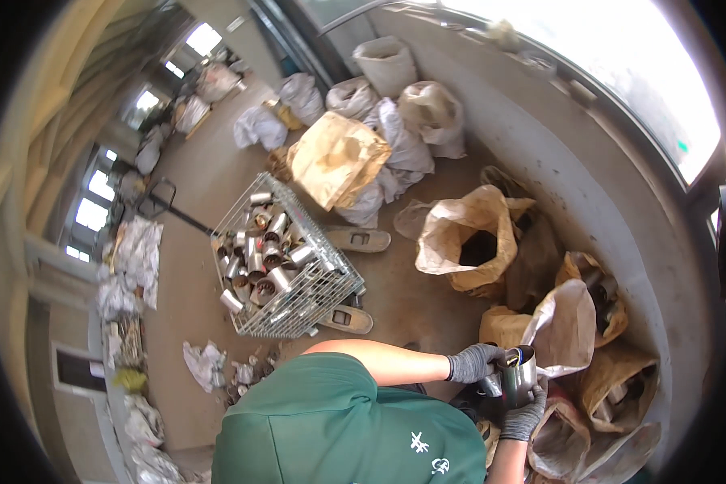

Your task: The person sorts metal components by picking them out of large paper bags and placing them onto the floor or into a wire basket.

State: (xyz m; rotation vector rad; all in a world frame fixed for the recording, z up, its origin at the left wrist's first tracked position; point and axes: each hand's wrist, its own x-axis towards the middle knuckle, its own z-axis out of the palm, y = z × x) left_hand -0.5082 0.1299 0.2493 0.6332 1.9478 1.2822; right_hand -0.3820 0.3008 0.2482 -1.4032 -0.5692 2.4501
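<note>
Both my hands wear grey gloves and are close together at the lower right. My right hand (524, 415) is wrapped round the lower side of a shiny metal cylinder (519, 379). Its open top faces up, and something yellow and blue shows inside the rim. My left hand (473, 363) is closed at the cylinder's left side, its fingertips by the rim. A smaller shiny metal piece (490, 385) shows under these fingers, partly hidden by the glove. An open pale sack (563, 327) stands just beyond the cylinder.
A wire cage cart (298, 316) heaped with metal cylinders (268, 250) stands to the left, by a pallet jack handle (161, 198). Open paper sacks (460, 234) line the right wall, some holding metal parts. White sacks (387, 68) cluster at the back. Scraps (242, 375) lie on the floor.
</note>
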